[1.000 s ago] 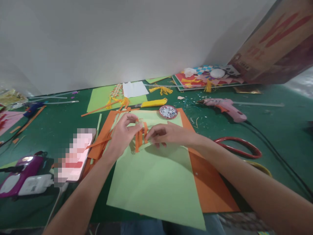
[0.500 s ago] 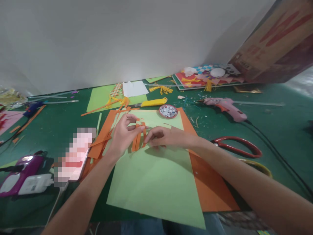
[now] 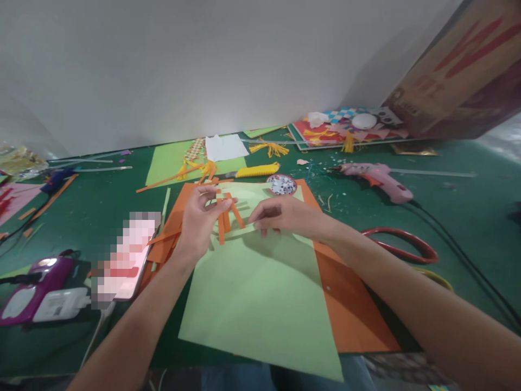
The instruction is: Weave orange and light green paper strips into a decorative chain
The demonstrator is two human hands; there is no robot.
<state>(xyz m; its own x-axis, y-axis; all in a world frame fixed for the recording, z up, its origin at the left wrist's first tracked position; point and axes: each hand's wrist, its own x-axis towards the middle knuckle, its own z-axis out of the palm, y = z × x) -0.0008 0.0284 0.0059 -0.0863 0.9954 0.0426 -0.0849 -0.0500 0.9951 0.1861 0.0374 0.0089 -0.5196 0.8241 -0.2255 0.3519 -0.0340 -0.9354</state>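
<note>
My left hand [image 3: 200, 217] pinches the upper ends of several narrow orange paper strips [image 3: 222, 222], which hang down fanned apart with pale green strips among them. My right hand [image 3: 280, 216] is closed on the right end of a thin light green paper strip [image 3: 240, 233]. That strip runs leftward across the lower part of the orange ones; whether it passes over or under each one is hard to make out. Beneath both hands lies a large light green paper sheet [image 3: 260, 309], on top of orange sheets [image 3: 358, 315].
A yellow utility knife [image 3: 257, 170] and a small round speckled dish [image 3: 281, 185] lie beyond my hands. To the right are a pink glue gun [image 3: 378, 179] with its cord and red-handled scissors [image 3: 401, 244]. At left sit a phone [image 3: 128, 255] and a purple power bank [image 3: 38, 288].
My right hand has lifted slightly up and right, drawing out the light green strip, now visible across the orange strips. My left hand has shifted a little left, and the orange strips have spread.
</note>
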